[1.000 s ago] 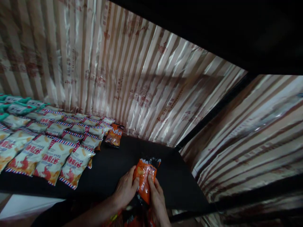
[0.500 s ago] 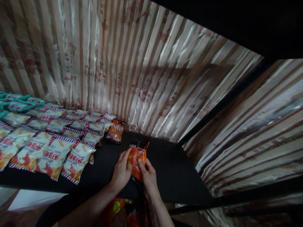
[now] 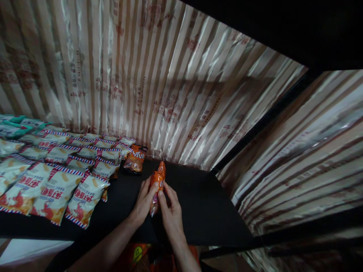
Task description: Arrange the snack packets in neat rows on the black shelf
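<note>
Between both hands is an orange snack bag (image 3: 160, 174), turned edge-on above the black shelf (image 3: 204, 204). My left hand (image 3: 144, 200) grips its left side with the thumb on the near face. On the other side, my right hand (image 3: 170, 202) pinches it with thumb and fingers. Another orange and black snack bag (image 3: 135, 159) stands just beyond and to the left, leaning by the rows of white bags.
White snack bags (image 3: 58, 190) with striped edges fill the shelf's left side in rows, green bags (image 3: 21, 126) beyond them. Striped wrapping sheet (image 3: 170, 75) covers the back. A black post (image 3: 261, 117) slants at the right. Red packaging (image 3: 141, 257) lies below the front edge.
The orange bag has turned from showing its broad face to edge-on in my hands. My right hand has shifted slightly left, and the view has moved a little.
</note>
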